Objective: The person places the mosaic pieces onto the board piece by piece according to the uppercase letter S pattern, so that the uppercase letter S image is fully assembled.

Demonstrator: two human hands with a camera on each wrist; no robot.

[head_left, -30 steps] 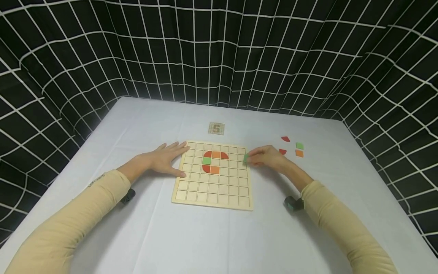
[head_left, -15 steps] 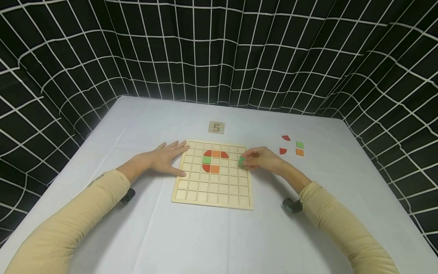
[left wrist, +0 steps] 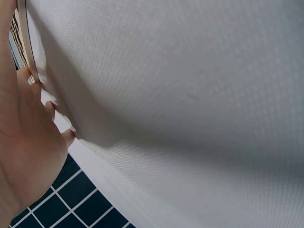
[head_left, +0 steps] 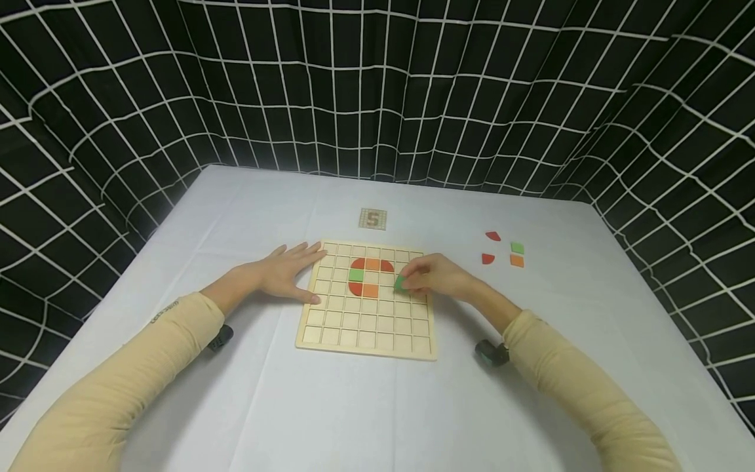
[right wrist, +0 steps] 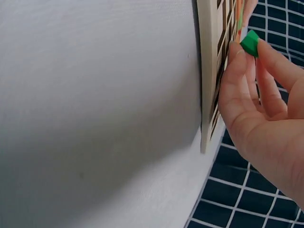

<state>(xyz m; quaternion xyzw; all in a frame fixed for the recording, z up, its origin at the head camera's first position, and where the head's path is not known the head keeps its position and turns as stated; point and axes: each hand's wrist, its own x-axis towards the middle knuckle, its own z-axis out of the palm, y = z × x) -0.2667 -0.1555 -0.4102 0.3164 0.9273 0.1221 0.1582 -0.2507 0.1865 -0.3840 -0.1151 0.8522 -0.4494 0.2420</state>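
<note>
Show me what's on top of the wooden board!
Three red pieces, two orange pieces and a green square. The left fingers touch the board. The right fingers, pinching another green piece, hide some spaces I can't see.

Head view: bright, diffuse light; soft shadows on cloth [head_left: 330, 406] beside left sleeve [head_left: 130, 373] and right sleeve [head_left: 590, 387]; curtain [head_left: 354, 85] lines bowed towards edges; card [head_left: 373, 219], fine print soft. Wrist views: dimmer; broad, soft-edged shadow across cloth; dark shadow along board [right wrist: 207, 71], right wrist.

Matt wooden board [head_left: 367, 323], finely textured tablecloth [head_left: 330, 413], smooth-looking green tile [right wrist: 250, 43].
</note>
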